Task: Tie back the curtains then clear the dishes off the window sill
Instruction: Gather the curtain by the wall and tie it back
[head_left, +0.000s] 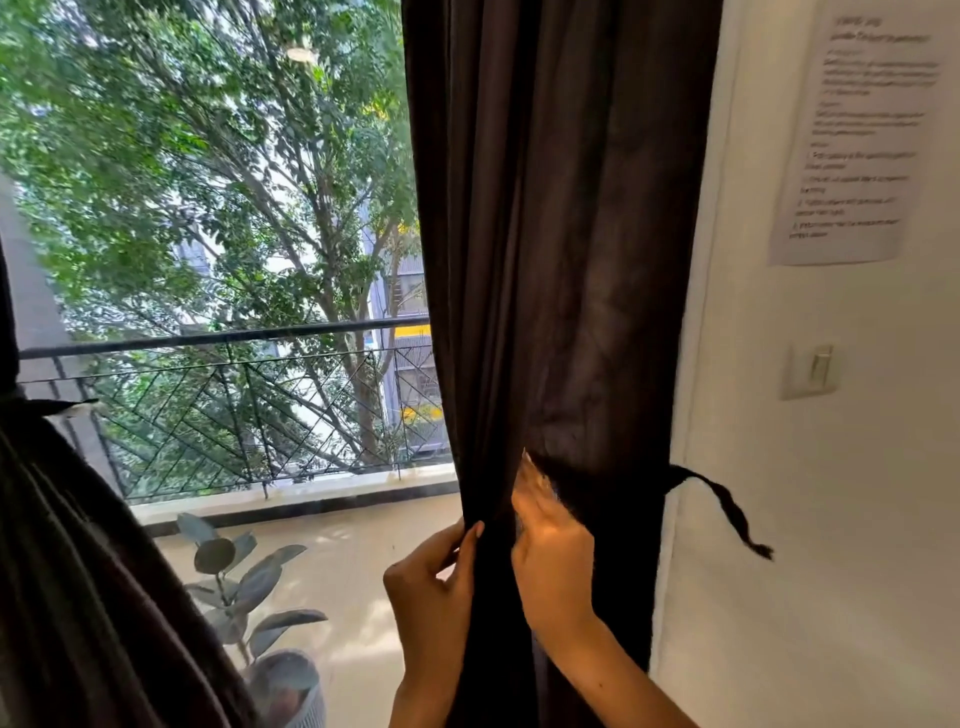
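A dark brown curtain (561, 234) hangs gathered at the right side of the window. A dark tie-back band (613, 480) wraps around it, and its loose end (727, 506) trails over the white wall. My left hand (434, 587) pinches the curtain's left edge between thumb and fingers. My right hand (553, 551) grips the band at the front of the curtain. A second dark curtain (78, 582) fills the lower left, cinched by a tie (52, 405). No dishes or sill are visible.
Through the glass are a balcony railing (234, 338), trees and a potted rubber plant (249, 582) on the balcony floor. A white wall at right carries a printed sheet (857, 135) and a light switch (813, 371).
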